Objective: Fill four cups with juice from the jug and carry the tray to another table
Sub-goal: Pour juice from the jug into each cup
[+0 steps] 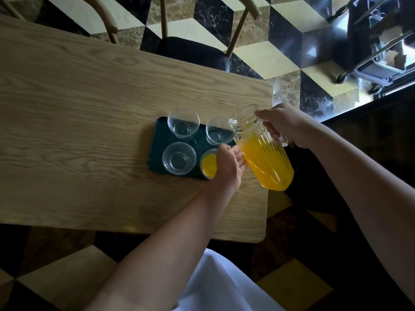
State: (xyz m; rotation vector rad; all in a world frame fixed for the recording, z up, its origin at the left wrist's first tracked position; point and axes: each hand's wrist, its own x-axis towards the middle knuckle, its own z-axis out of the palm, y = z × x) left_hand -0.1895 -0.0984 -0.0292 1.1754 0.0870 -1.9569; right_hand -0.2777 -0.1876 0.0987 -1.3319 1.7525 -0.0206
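Progress one of four cups filled, at tray (157, 140) 5 o'clock | right hand (285, 124) grips jug (265, 158) handle | left hand (229, 162) fingers straight, steadying jug | three cups empty, carry pending

Tray (157, 140) sits on the table (78, 108) mid-frame with four cups (183, 125) on it in a two-by-two. I've got the jug (262, 151) tilted just right of the tray, and a chair (193, 52) is behind the table, up top.
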